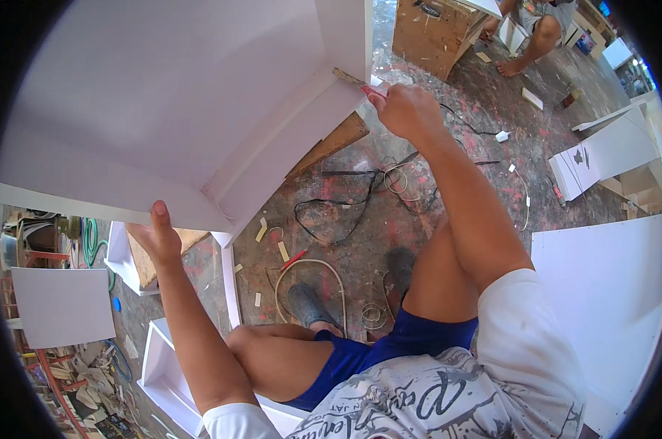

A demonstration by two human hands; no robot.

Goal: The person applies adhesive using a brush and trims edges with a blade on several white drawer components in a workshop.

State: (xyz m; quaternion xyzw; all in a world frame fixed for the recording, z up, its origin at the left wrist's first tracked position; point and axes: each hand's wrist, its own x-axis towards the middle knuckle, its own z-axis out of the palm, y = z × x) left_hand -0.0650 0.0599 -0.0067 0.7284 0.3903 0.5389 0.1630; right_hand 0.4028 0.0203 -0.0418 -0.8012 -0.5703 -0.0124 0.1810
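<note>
White box: 1 large open box [162, 110] of flat, smooth white panels, tinted faintly lilac in the shade.
Box pose: open side facing the camera; how far it tilts cannot be told.
Box walls: 2 inner walls meet the broad panel, a far wall and a long right wall, joined at the box's far right corner.
Box joint: a pale strip runs along the right wall's inner edge, with faint streaks near the box's near corner.
Hand tool: 1 slim tool [354, 79] with a narrow, mottled tan-grey blade and a red handle, partly covered.
Tool place: blade at the box's far right corner, tip pointing inward; contact unclear.
</note>
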